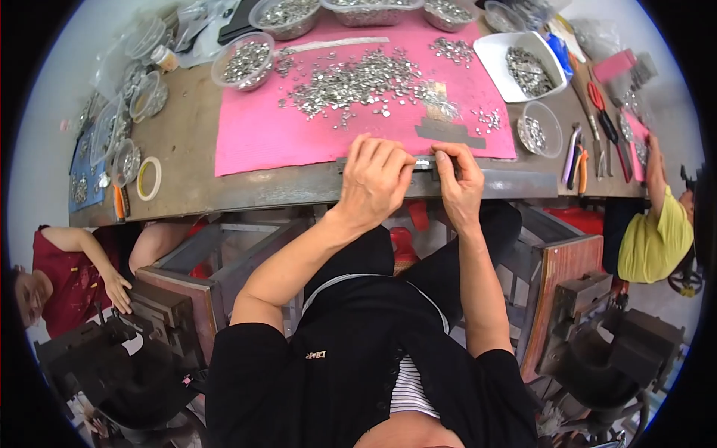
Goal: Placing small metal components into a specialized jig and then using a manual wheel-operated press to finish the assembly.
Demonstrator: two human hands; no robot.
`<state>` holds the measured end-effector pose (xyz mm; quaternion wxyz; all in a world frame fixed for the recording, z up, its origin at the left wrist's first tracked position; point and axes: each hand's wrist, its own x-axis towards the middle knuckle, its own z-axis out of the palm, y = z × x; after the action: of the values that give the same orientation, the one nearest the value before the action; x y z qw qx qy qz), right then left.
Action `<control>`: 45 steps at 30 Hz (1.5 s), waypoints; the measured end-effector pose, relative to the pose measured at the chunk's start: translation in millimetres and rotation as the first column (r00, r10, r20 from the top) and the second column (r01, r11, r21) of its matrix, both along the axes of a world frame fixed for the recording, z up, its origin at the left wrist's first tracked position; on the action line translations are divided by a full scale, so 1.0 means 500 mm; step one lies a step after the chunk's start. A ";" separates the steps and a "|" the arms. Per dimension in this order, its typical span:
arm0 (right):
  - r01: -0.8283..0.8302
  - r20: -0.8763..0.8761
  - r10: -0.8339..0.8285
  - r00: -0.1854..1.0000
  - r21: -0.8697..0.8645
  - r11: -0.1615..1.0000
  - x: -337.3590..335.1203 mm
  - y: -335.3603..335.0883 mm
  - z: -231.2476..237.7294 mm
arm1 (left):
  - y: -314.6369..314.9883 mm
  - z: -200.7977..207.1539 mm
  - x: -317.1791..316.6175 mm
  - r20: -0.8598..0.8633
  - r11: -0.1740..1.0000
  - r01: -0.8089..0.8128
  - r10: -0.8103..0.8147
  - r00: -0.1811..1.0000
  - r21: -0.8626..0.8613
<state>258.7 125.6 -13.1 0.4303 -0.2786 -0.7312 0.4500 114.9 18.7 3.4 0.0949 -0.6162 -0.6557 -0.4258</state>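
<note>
Both of my hands are at the near edge of the workbench, closed in pinches. A small silvery metal piece (424, 162) spans the gap between their fingertips; its exact kind is too small to tell. My left hand (373, 179) has its fingers curled at the left end of the piece. At the right end, thumb and forefinger of my right hand (460, 179) press together. Just beyond them, a pink mat (261, 142) carries a wide heap of small shiny metal parts (358, 82). Grey strips (452, 134) lie on the mat near my right hand.
Clear tubs of metal parts (245, 63) line the far side. At right are a white tray (489, 60), a small tub (549, 138), pliers (582, 160) and red-handled cutters (595, 97). A tape roll (149, 179) lies left. Co-workers sit either side, near dark machines (590, 306).
</note>
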 end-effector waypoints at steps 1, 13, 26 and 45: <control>0.001 0.003 -0.001 1.000 0.026 1.000 0.000 0.001 0.000 | -0.001 0.002 0.001 0.008 1.000 -0.013 0.013 1.000 -0.009; -0.103 0.173 0.049 0.984 0.316 0.943 -0.048 0.033 0.060 | -0.006 -0.003 -0.011 0.052 1.000 0.008 -0.007 0.999 -0.028; -0.439 0.498 0.152 0.854 0.533 0.723 -0.257 0.067 0.038 | -0.051 0.006 -0.188 0.022 0.960 -0.260 0.263 0.964 -0.109; -0.382 0.308 0.289 0.907 0.308 0.871 -0.101 -0.035 0.071 | -0.032 -0.010 -0.209 0.035 0.972 -0.185 0.192 0.981 -0.143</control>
<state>208.2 108.3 22.6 0.2923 -0.1173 -0.8873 0.3368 10.7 2.5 -1.4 0.0757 -0.5457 -0.7414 -0.3832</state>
